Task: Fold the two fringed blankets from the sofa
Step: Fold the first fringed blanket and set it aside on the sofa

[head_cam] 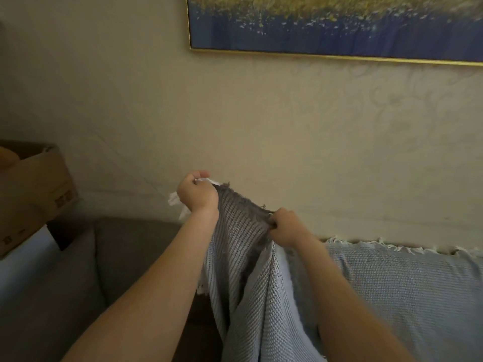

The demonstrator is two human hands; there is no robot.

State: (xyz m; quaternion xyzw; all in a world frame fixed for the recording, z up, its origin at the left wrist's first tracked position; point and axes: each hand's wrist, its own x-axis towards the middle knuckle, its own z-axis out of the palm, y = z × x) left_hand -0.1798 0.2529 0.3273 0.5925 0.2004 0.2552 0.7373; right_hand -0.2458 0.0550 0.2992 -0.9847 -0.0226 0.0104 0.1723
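Observation:
A grey waffle-weave blanket with white fringe hangs from both my hands in front of the sofa. My left hand grips its upper edge at the corner, and white fringe sticks out beside the fist. My right hand pinches the same top edge lower and to the right. The cloth between the hands is bunched and falls in long folds between my forearms. A second light blue-grey fringed blanket lies draped over the sofa back on the right, its white fringe along the top.
The grey sofa fills the lower left, against a beige wall. A brown cardboard box sits at the left beside the sofa arm. A gold-framed blue and yellow painting hangs on the wall above.

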